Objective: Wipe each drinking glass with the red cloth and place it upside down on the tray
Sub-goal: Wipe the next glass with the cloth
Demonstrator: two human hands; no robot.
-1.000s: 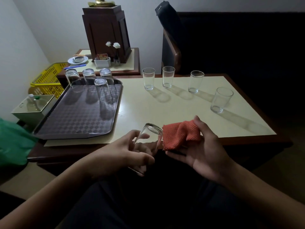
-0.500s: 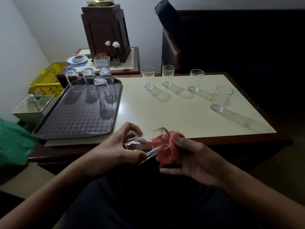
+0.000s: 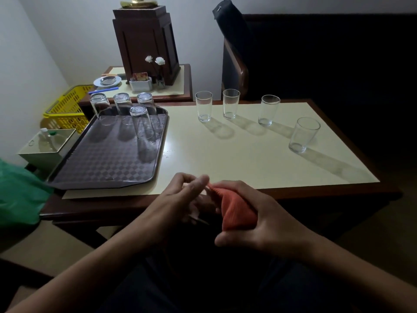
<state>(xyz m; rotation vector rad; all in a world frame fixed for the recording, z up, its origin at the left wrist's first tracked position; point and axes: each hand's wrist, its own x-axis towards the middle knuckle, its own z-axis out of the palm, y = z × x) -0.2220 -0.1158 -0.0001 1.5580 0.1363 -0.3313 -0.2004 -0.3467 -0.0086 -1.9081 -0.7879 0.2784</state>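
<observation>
My left hand (image 3: pixel 178 199) grips a clear drinking glass (image 3: pixel 196 208) over my lap, just in front of the table's near edge; the glass is mostly hidden by my fingers. My right hand (image 3: pixel 255 224) holds the red cloth (image 3: pixel 234 208) wrapped over the glass's right end. The dark checkered tray (image 3: pixel 99 168) lies at the table's left with several glasses (image 3: pixel 143 122) standing upside down along its far end. Several more glasses (image 3: pixel 203 108) stand upright in a row on the cream tabletop, the rightmost glass (image 3: pixel 303 134) nearest me.
A side table behind the tray carries a dark wooden box (image 3: pixel 145 41), a white holder (image 3: pixel 140 83) and a plate (image 3: pixel 107 81). A yellow basket (image 3: pixel 67 109) and a small bin (image 3: pixel 48 146) stand left of the tray. A dark chair (image 3: pixel 234 71) is behind the table.
The glass was first held apart from the cloth with its mouth up. My right hand has brought the cloth over its end and now covers it, and both hands have drawn closer together.
</observation>
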